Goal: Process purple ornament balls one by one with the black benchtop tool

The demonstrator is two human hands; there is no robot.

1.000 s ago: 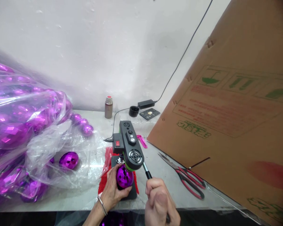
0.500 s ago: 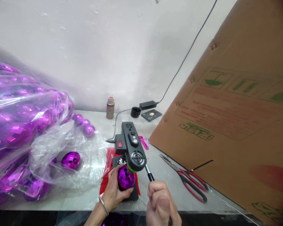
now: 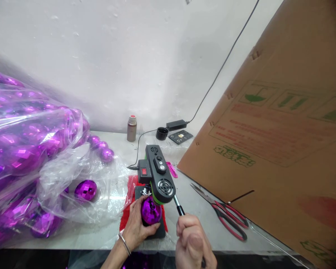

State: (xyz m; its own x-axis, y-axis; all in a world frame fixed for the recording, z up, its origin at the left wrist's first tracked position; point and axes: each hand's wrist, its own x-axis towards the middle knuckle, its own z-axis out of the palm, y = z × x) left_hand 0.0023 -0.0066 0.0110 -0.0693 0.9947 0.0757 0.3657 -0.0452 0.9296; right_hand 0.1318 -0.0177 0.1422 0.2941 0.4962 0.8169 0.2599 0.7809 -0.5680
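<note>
A small black and green press machine (image 3: 157, 173) with a red switch stands on a dark base over a red mat (image 3: 128, 216) near the table's front edge. My left hand (image 3: 136, 224) cups a shiny purple faceted ornament (image 3: 150, 211) under the machine's head, on the base. My right hand (image 3: 192, 243) is closed around the black grip of the machine's lever (image 3: 178, 206), which slants down toward me.
A big clear plastic bag (image 3: 30, 149) full of purple ornaments fills the left side. A large tilted cardboard box (image 3: 277, 130) stands at the right, with red-handled scissors (image 3: 224, 216) beside it. A small flask (image 3: 131, 128), a black cap, a power adapter and a cable lie at the back.
The view has shifted slightly; both hands keep their hold on the ornament and the lever. Nothing else has visibly moved.
</note>
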